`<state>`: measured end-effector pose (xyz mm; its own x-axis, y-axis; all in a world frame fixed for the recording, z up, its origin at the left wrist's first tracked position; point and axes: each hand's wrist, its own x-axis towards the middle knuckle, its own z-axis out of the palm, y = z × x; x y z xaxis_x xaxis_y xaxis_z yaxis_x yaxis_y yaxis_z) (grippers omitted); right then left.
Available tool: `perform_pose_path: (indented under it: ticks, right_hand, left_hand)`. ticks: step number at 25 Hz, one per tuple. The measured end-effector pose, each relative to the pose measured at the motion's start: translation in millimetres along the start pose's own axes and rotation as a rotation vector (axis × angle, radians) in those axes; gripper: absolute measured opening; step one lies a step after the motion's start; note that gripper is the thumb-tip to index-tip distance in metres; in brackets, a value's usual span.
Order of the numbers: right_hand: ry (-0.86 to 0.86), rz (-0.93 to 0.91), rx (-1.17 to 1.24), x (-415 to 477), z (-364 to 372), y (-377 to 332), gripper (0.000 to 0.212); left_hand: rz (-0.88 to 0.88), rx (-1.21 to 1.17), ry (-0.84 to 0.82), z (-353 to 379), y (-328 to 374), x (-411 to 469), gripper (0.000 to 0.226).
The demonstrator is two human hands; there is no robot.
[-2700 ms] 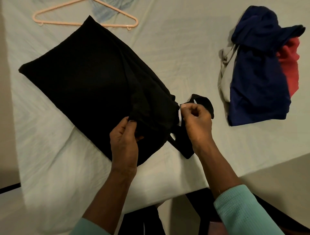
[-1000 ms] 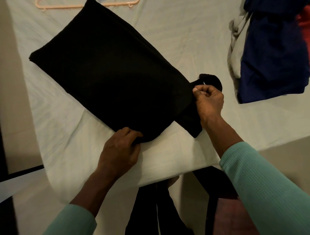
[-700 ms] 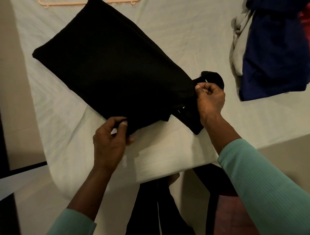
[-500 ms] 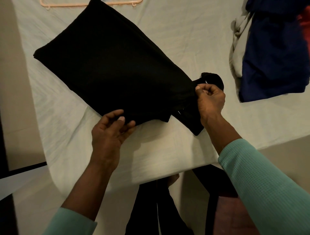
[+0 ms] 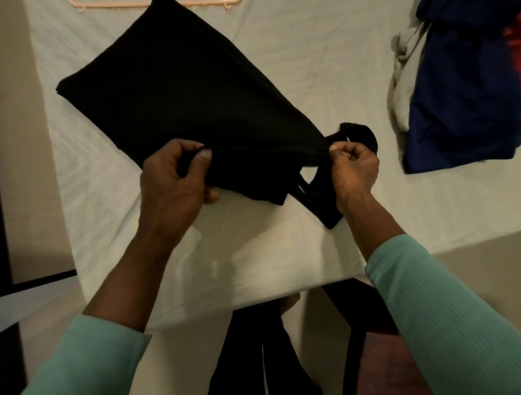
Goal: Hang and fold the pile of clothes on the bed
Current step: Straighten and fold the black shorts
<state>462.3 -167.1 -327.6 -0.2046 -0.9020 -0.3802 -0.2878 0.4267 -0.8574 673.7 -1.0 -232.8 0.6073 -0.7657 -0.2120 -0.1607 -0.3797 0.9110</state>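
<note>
1. The left hand (image 5: 174,180) pinches the near edge of a black garment (image 5: 183,93) between thumb and curled fingers. The right hand (image 5: 353,172), closed like a fist, grips the same garment's bunched strap end.
2. A loose strap hangs below the right hand. It could likely slip out of the fold or crease inside it, since the cloth there is gathered rather than flat.
3. Both hands work near the corner of the bed (image 5: 282,253), so a hard tug might drag the garment over the edge.
4. The garment stretches between the hands and fans away from them across the sheet, its far corner overlapping a pink hanger (image 5: 107,3).
5. The pile of clothes (image 5: 462,98) waits to the right, apart from the garment.
</note>
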Motion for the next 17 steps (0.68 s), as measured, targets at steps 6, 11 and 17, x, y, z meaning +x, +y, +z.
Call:
perform_pose_path:
  ticks: [6, 11, 17]
  right_hand:
    - [-0.006, 0.001, 0.001, -1, -1, 1, 0.006]
    - [0.012, -0.029, 0.017, -1, 0, 5, 0.005]
    - [0.014, -0.022, 0.021, -3, 0, 4, 0.005]
  left_hand:
    - [-0.393, 0.741, -0.976, 4, -8, -3, 0.019]
    - [0.105, 0.732, -0.097, 36, -13, 3, 0.056]
    - [-0.118, 0.817, -0.456, 43, -20, 18, 0.070]
